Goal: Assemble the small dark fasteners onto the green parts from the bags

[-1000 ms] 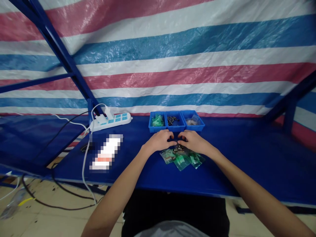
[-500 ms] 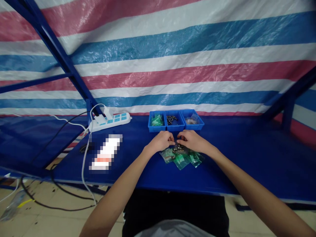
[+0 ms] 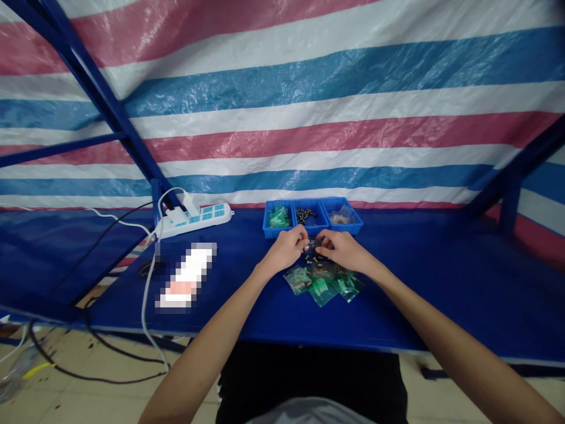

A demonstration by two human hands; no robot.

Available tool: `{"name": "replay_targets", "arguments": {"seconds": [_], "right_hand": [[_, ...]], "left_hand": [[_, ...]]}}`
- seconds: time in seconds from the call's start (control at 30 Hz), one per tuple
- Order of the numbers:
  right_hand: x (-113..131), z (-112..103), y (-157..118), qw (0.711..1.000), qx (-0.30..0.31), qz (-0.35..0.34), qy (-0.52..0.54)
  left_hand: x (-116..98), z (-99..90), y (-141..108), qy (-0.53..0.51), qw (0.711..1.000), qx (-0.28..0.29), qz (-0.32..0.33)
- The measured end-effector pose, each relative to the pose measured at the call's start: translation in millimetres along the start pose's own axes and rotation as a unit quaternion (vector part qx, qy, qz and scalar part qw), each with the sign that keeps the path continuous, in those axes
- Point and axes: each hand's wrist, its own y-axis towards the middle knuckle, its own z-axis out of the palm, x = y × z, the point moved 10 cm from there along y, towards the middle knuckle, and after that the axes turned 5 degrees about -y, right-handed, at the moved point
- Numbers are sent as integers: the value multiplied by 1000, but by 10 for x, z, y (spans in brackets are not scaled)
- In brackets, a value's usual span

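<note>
My left hand and my right hand are close together over the blue table, fingers bent inward. Between their fingertips is a small clear plastic bag, pinched by both hands. Small dark and silver parts lie just below it. Nearer me are a bag of pale parts, a bag of brownish parts and green bags. Behind the hands stand three joined blue bins: the left bin has green bags, the middle bin dark small parts, the right bin clear bags.
On the left of the blue table lies a white power strip with plugs and cables. A blurred white item is in front of it. Blue metal frame bars rise at the left, before a striped sheet.
Both hands have moved up slightly, and the clear bag between them now shows. More small parts are visible beneath the fingers. The view has shifted a little.
</note>
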Motion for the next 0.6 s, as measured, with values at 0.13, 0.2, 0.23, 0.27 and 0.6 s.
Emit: {"name": "replay_targets", "arguments": {"seconds": [0.13, 0.2, 0.23, 0.27, 0.6], "right_hand": [[24, -67, 16, 999, -35, -11, -1], [30, -122, 21, 998, -59, -9, 6], [29, -146, 22, 997, -70, -7, 19], [27, -164, 23, 996, -78, -5, 38], [-37, -130, 29, 978, -98, 12, 181]], "left_hand": [[-52, -48, -2, -4, 1000, -18, 11], [-67, -48, -3, -10, 1000, -16, 13], [-75, -44, -3, -14, 1000, -13, 15], [-84, -42, -2, -16, 1000, -12, 18], [-158, -48, -20, 40, 998, -13, 49]]}}
